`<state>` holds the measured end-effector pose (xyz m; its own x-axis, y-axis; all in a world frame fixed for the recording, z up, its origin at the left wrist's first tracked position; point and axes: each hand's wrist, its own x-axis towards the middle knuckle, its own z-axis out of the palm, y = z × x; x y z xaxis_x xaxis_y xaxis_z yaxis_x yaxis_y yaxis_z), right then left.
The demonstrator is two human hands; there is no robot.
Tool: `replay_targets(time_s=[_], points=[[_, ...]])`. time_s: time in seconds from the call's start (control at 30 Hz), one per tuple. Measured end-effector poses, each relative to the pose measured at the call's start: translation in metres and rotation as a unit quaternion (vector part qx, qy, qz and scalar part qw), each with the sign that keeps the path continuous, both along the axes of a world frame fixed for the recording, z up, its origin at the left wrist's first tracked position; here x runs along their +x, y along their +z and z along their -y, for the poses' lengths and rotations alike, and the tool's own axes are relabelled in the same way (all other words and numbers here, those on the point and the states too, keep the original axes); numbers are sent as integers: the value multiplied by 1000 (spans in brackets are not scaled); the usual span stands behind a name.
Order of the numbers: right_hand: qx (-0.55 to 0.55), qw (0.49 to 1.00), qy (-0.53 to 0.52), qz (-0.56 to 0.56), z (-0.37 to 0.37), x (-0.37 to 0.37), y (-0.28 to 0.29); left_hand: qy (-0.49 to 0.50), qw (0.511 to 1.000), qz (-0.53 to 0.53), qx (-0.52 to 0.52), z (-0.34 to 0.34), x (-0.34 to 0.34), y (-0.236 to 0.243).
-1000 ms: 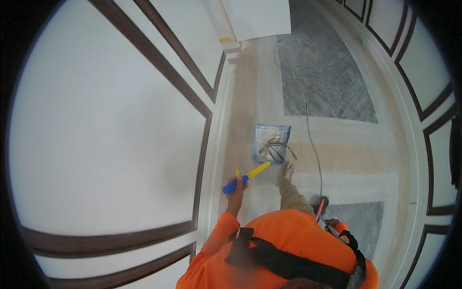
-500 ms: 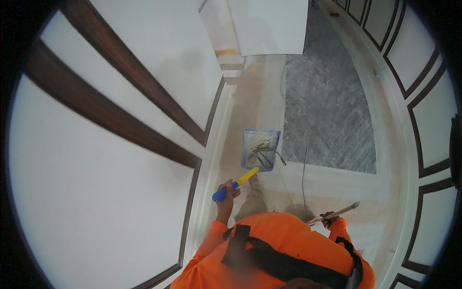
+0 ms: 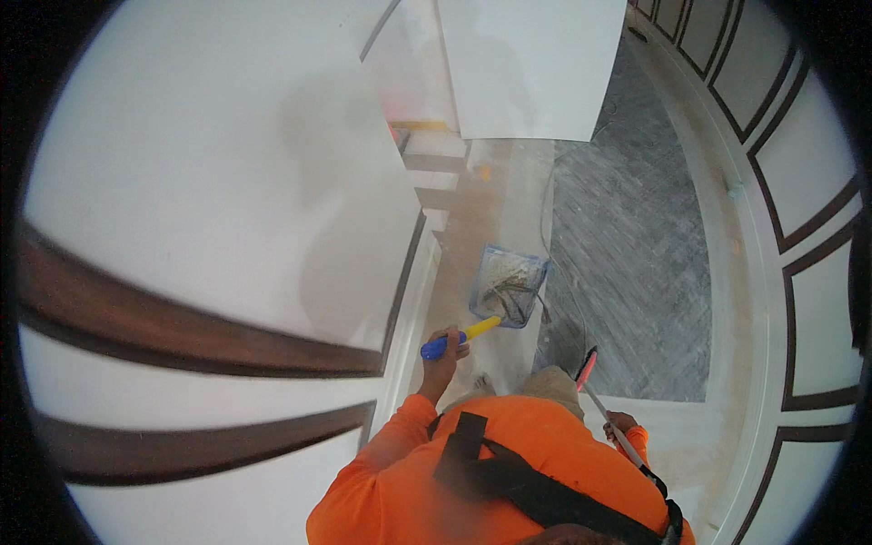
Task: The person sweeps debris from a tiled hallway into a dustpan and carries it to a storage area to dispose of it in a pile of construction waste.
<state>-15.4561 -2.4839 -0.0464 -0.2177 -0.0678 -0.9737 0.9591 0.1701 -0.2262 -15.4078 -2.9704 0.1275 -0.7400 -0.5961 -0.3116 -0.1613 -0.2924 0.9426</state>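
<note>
Left hand (image 3: 442,350) clenched around the blue grip of a roller (image 3: 461,335), its yellow shaft running toward 2 o'clock into the tray (image 3: 509,283). Tray blue-rimmed, streaked with pale paint, sitting on the floor (image 3: 636,272) at 1 o'clock from the left hand, beside the wall base (image 3: 413,300). Roller head down in the tray's near end, details blurred. Right hand (image 3: 622,425) at about 4 o'clock from the tray, wrapped around a thin pole (image 3: 604,409) with a red tip pointing to 11 o'clock; lower end of the pole passing behind the orange sleeve (image 3: 391,472). Dark strap (image 3: 509,472) crossing the orange back at 6 o'clock. White wall (image 3: 209,200) with dark brown bands filling the 9 o'clock side; panelled wall (image 3: 808,236) with dark trim at 3 o'clock. Grey floor patch at 1 o'clock, dusted white. White board (image 3: 531,64) at 12 o'clock, steps (image 3: 436,163) just below and left of it.
</note>
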Motion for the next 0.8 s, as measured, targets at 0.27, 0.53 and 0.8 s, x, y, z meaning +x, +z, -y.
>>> replay_targets(time_s=[0.27, 0.53, 0.8], points=[[-109, 943, 169, -264, 87, -190, -56, 13, 1000, 4, -18, 83, -161, -37], [-59, 929, 363, 55, 248, -462, -66, 122, 992, 2, -6, 186, -289, -37], [26, 596, 801, -53, 396, -660, -68, 273, 960, -23, 60, 249, -385, -48]])
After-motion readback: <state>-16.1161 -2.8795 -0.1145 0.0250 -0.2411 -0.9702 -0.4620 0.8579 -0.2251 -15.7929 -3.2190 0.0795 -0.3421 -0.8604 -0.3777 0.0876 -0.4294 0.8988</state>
